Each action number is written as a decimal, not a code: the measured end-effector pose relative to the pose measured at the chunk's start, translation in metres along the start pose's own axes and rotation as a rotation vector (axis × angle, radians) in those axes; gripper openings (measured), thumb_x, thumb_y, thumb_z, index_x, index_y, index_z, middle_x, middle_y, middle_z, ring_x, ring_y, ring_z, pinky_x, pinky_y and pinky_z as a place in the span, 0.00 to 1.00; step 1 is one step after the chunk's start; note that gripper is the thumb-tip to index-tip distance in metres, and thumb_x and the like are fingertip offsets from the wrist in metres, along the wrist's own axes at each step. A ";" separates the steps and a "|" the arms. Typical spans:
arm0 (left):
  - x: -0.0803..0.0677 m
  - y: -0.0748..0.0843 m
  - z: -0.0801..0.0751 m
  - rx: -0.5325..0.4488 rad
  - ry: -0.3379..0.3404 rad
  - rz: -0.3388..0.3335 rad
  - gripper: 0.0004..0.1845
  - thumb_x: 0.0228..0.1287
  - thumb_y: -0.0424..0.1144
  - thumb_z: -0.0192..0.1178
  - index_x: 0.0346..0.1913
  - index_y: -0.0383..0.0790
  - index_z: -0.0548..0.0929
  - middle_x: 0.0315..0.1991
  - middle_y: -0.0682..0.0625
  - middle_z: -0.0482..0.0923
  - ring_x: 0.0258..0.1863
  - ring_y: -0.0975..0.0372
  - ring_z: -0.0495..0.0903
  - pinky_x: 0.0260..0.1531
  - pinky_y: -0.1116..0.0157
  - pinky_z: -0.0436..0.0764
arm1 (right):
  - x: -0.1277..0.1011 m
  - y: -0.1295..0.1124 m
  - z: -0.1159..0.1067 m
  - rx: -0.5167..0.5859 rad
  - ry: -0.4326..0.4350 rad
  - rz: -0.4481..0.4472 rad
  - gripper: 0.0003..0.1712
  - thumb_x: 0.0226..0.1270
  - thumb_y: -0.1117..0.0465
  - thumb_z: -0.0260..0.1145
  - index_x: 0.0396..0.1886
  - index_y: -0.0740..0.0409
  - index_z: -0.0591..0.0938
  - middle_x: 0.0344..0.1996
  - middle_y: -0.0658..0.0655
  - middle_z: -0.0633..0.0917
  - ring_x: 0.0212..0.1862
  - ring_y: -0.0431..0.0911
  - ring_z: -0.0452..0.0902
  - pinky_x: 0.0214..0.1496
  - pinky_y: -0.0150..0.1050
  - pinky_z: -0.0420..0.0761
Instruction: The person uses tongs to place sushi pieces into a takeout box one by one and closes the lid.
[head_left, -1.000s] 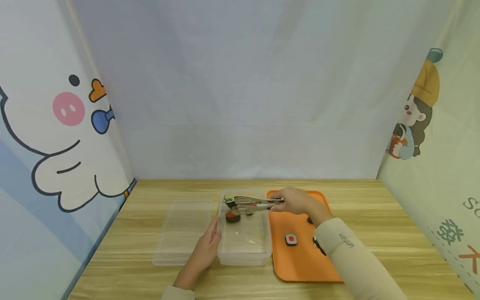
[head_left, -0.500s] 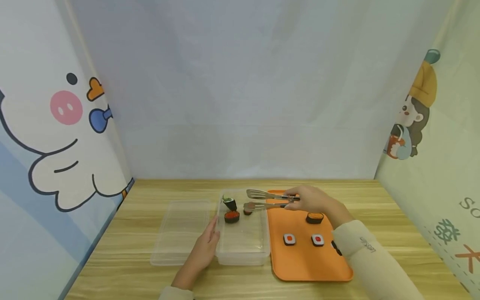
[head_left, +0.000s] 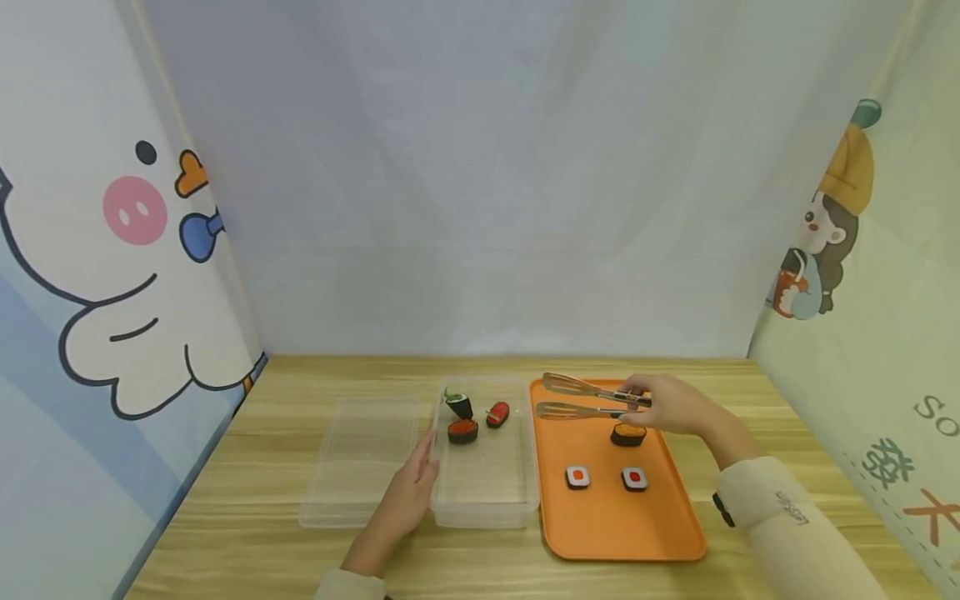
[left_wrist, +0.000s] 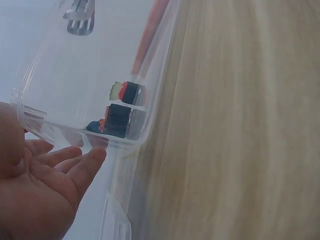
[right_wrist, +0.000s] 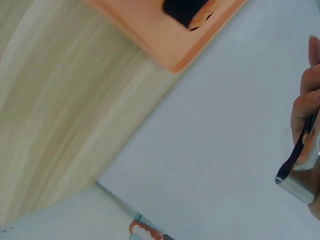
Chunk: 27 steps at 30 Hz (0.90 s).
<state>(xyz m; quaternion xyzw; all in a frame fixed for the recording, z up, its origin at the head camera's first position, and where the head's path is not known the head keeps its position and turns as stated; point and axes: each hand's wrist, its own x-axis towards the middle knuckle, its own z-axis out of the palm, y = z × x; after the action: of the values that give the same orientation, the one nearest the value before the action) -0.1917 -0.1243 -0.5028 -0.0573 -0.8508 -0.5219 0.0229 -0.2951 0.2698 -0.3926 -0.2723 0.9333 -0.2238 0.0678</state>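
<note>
My right hand (head_left: 670,403) grips metal tongs (head_left: 581,397) by their handle, tips spread and empty, above the far end of the orange tray (head_left: 600,525). An orange-topped sushi piece (head_left: 627,433) lies just below the hand; two white rolls with red centres (head_left: 577,477) (head_left: 634,479) lie nearer me. My left hand (head_left: 408,496) rests with straight fingers against the left wall of the clear box (head_left: 486,500). Three sushi pieces sit at the box's far end: green-topped (head_left: 459,404), red roe (head_left: 462,430), red-topped (head_left: 497,413). The left wrist view shows the box corner (left_wrist: 127,137) and my fingers (left_wrist: 75,167).
A clear lid (head_left: 360,462) lies flat on the wooden table (head_left: 772,417) left of the box. Fabric walls with cartoon prints stand close on the left, back and right. In the right wrist view, the tray's corner (right_wrist: 165,50) and the tongs' hinge end (right_wrist: 300,182) show.
The right hand drew the tongs out of the box rightward to above the tray, leaving a red-topped piece in the box. The left hand stayed against the box.
</note>
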 end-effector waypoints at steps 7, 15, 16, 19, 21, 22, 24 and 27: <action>0.001 -0.001 -0.001 -0.004 -0.001 0.006 0.27 0.78 0.35 0.42 0.76 0.34 0.55 0.68 0.27 0.59 0.67 0.37 0.59 0.63 0.40 0.59 | -0.016 0.023 -0.007 -0.020 0.031 -0.026 0.21 0.63 0.53 0.71 0.48 0.61 0.79 0.34 0.48 0.79 0.34 0.43 0.74 0.35 0.44 0.75; 0.001 -0.001 0.001 -0.012 0.000 0.013 0.27 0.78 0.34 0.41 0.75 0.34 0.55 0.68 0.27 0.59 0.66 0.36 0.59 0.63 0.39 0.60 | -0.034 0.050 -0.009 -0.016 0.013 -0.037 0.15 0.62 0.57 0.71 0.44 0.59 0.80 0.30 0.44 0.78 0.31 0.42 0.73 0.33 0.41 0.74; 0.000 -0.001 0.001 -0.011 -0.001 0.014 0.27 0.78 0.34 0.41 0.75 0.34 0.55 0.68 0.27 0.59 0.66 0.36 0.59 0.63 0.39 0.60 | -0.036 0.053 -0.008 -0.018 0.013 -0.035 0.15 0.62 0.57 0.71 0.44 0.59 0.80 0.30 0.44 0.78 0.31 0.42 0.72 0.32 0.40 0.73; 0.000 -0.002 0.002 -0.007 0.003 0.012 0.27 0.78 0.34 0.41 0.75 0.34 0.55 0.67 0.26 0.59 0.66 0.36 0.59 0.62 0.39 0.60 | -0.043 0.063 -0.007 -0.012 0.007 -0.034 0.15 0.62 0.57 0.71 0.44 0.60 0.80 0.30 0.45 0.78 0.30 0.41 0.71 0.29 0.38 0.72; 0.000 -0.002 0.002 -0.004 0.008 0.010 0.27 0.78 0.34 0.42 0.75 0.34 0.55 0.67 0.26 0.59 0.66 0.36 0.60 0.62 0.39 0.60 | -0.046 0.070 -0.006 -0.008 0.003 -0.034 0.14 0.63 0.57 0.71 0.43 0.60 0.80 0.29 0.45 0.78 0.29 0.40 0.71 0.29 0.37 0.71; 0.000 -0.003 0.002 -0.004 0.010 0.009 0.27 0.78 0.35 0.42 0.75 0.34 0.55 0.67 0.26 0.60 0.66 0.36 0.60 0.62 0.39 0.60 | -0.048 0.073 -0.006 -0.005 0.002 -0.031 0.14 0.63 0.57 0.71 0.42 0.59 0.80 0.29 0.44 0.78 0.29 0.40 0.70 0.28 0.37 0.71; 0.001 -0.003 0.001 -0.004 0.010 0.009 0.27 0.78 0.35 0.42 0.76 0.34 0.55 0.67 0.26 0.60 0.66 0.36 0.60 0.62 0.39 0.60 | -0.050 0.078 -0.005 0.003 -0.002 -0.032 0.12 0.63 0.57 0.71 0.41 0.57 0.79 0.28 0.44 0.78 0.28 0.39 0.70 0.28 0.36 0.70; 0.002 -0.005 0.001 -0.005 0.008 0.015 0.27 0.78 0.35 0.42 0.75 0.34 0.55 0.68 0.27 0.59 0.66 0.36 0.59 0.63 0.40 0.60 | -0.054 0.084 -0.005 0.022 -0.004 -0.033 0.11 0.63 0.58 0.71 0.39 0.56 0.79 0.28 0.45 0.78 0.28 0.39 0.70 0.27 0.36 0.71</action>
<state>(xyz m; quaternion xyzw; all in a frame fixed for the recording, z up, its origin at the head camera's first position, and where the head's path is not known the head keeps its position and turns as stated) -0.1946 -0.1250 -0.5072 -0.0616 -0.8489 -0.5240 0.0300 -0.2913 0.3641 -0.4257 -0.2871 0.9261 -0.2347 0.0690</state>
